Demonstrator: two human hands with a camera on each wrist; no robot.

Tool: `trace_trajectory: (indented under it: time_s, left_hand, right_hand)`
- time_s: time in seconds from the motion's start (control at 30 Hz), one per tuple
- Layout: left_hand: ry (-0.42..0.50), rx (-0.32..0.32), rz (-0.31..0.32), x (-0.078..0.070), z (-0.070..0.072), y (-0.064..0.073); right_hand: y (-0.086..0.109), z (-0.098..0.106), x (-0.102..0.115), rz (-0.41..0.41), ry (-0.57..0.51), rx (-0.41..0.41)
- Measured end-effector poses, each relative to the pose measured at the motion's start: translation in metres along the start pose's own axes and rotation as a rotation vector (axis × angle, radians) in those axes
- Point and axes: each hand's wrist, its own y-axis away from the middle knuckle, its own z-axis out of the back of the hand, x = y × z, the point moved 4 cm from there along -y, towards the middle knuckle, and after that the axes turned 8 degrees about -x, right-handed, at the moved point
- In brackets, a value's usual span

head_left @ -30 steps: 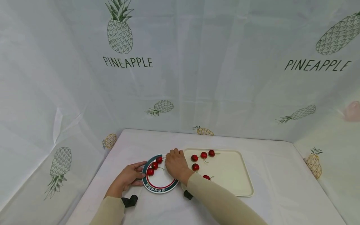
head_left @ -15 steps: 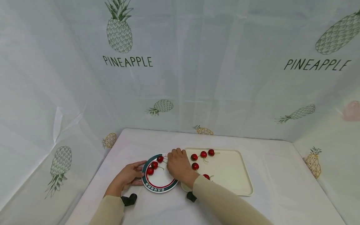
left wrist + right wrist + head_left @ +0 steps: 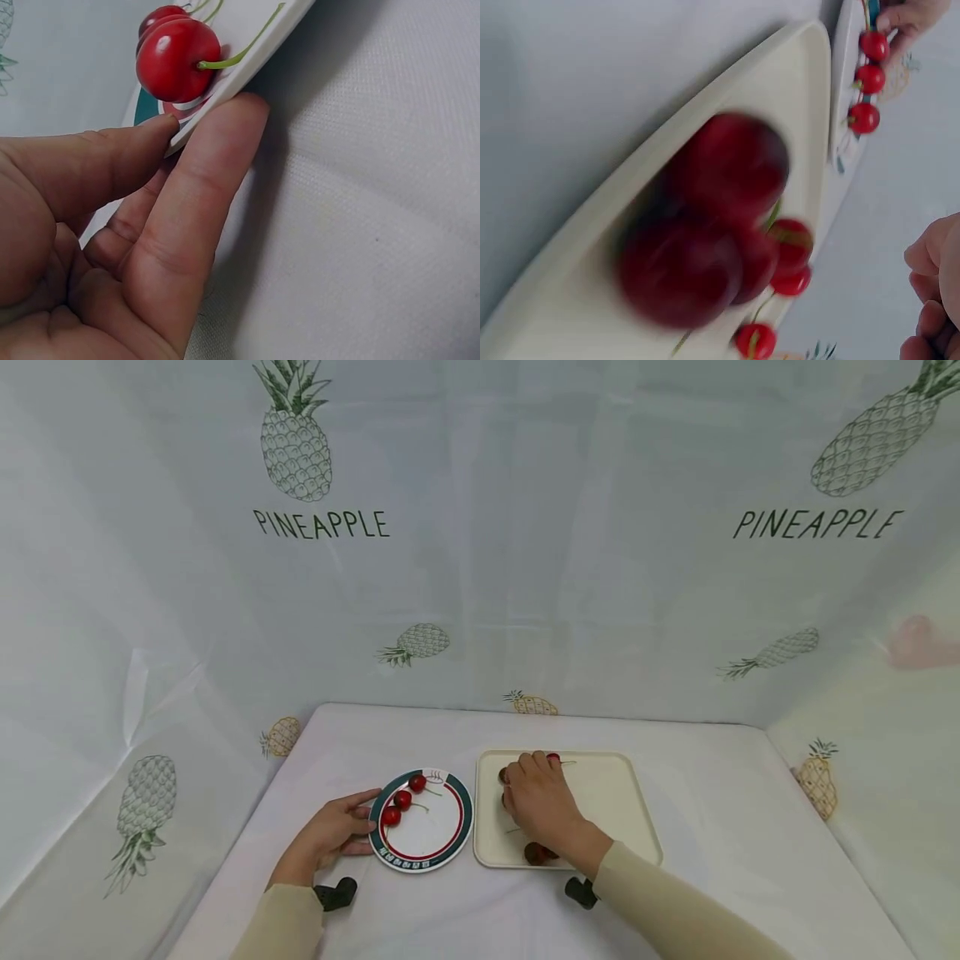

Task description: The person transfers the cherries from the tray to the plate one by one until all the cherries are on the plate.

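Observation:
A round plate with a green and red border sits left of a cream rectangular tray. My left hand holds the plate's left rim, thumb above and fingers beneath, as the left wrist view confirms. Three red cherries with green stems lie in a row on the plate's left side. Over the tray's left half is my right hand, fingers loosely bent among the cherries and partly hiding them. In the right wrist view, nothing shows within its visible fingers. Several blurred cherries lie in the tray's near corner.
A white cloth covers the table. Behind it hangs a pale curtain printed with pineapples. A black wrist mount sits at the left wrist and another at the right wrist.
My right hand has moved right, from the plate to above the tray. The third cherry stays behind on the plate. My left hand keeps its hold on the rim; the head view has shifted slightly.

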Motion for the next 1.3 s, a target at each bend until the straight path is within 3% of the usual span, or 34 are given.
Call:
trace_trajectory:
  time_s: [0.33,0.63,0.93,1.3]
  left_hand:
    - [-0.006,-0.028,0.022,0.008,0.009,-0.004]
    - [-0.005,-0.02,0.035,0.007,0.009,-0.004]
    - [-0.006,-0.036,0.027,0.003,0.003,-0.001]
    - [-0.018,-0.036,0.03,0.002,-0.002,0.002]
  right_hand:
    - [0.039,0.02,-0.04,0.01,0.055,-0.035]
    - [0.063,0.018,-0.065,0.095,0.034,-0.023]
    - [0.078,0.002,-0.069,0.183,-0.025,0.054]
    - [0.084,-0.008,-0.07,0.184,-0.078,0.074]
